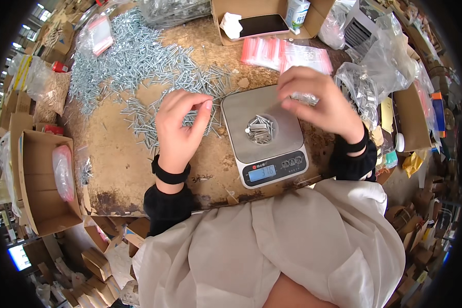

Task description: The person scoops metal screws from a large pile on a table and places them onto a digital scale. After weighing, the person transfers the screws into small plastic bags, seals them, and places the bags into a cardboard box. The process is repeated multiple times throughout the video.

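Observation:
A digital scale (285, 134) with a steel platform and a lit display stands in front of me. On its platform, a small pile of screws and flat metal pieces (261, 129) lies together, seemingly in a shallow round dish. Left of the scale, my left hand (180, 123) is raised, thumb and forefinger tips pinched together; whatever is between them is too small to make out. Over the platform's far right corner hovers my right hand (315, 97), its thumb apart from the curled fingers, nothing visible in them. Small metal pieces (304, 96) show under that hand.
Loose screws (133, 56) are heaped across the far left of the table. Small zip bags (287, 54) lie beyond the scale, before a cardboard box (305, 43) holding a phone (264, 25). Clear plastic bags (385, 61) crowd the right; a cardboard box (46, 215) stands left.

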A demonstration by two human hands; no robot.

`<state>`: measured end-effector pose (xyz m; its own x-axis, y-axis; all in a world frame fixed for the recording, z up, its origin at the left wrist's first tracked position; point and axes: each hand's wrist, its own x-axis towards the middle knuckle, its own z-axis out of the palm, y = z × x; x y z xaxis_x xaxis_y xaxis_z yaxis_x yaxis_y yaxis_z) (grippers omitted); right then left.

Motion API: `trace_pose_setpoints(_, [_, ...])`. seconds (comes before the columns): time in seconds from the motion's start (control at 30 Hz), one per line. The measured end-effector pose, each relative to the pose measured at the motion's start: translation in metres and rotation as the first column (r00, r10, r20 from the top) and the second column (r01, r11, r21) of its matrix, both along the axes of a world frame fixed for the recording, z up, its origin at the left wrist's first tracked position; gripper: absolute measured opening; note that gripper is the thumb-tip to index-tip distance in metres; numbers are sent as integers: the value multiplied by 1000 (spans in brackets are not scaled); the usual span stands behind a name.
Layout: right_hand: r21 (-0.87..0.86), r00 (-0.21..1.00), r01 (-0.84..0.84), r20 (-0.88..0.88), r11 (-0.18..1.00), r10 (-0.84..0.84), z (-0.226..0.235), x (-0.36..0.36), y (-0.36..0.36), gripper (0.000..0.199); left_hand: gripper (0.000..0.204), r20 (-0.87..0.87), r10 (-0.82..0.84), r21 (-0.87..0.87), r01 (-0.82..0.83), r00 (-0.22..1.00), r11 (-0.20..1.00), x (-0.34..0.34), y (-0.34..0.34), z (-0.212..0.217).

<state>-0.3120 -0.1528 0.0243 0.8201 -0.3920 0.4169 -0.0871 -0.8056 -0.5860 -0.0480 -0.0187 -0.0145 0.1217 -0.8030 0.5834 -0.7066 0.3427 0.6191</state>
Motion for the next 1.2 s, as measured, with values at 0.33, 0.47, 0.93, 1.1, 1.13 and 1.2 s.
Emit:
trace_pose_setpoints(0.33, [-150, 690, 507, -519, 848, -505, -76, -38, -61, 31, 3, -26, 9, -6, -9, 1000, 1000, -5, 0, 2])
trace_pose_setpoints(0.47, [-87, 767, 454, -468, 887, -439, -71, -40, -62, 27, 4, -17, 1, -17, -2, 1000, 1000, -4, 0, 2])
trace_pose_setpoints(0.93, [-326, 987, 156, 82, 932, -137, 5, 41, 53, 15, 31, -155, -297, 48, 308, 942, 950, -30, 12, 4])
trace_pose_setpoints(1.1, [-388, 987, 161, 73, 907, -144, -2, 41, 55, 13, 19, -168, -291, 12, 297, 942, 955, -38, 11, 8])
trace_pose_setpoints(1.13, [-404, 987, 158, 87, 901, -134, -3, 42, 57, 13, 19, -154, -269, 7, 274, 951, 962, -39, 11, 5])
trace_pose_setpoints(1.2, [-424, 987, 155, 98, 892, -125, -7, 43, 60, 15, 18, -186, -193, 1, 196, 963, 981, -42, 11, -2])
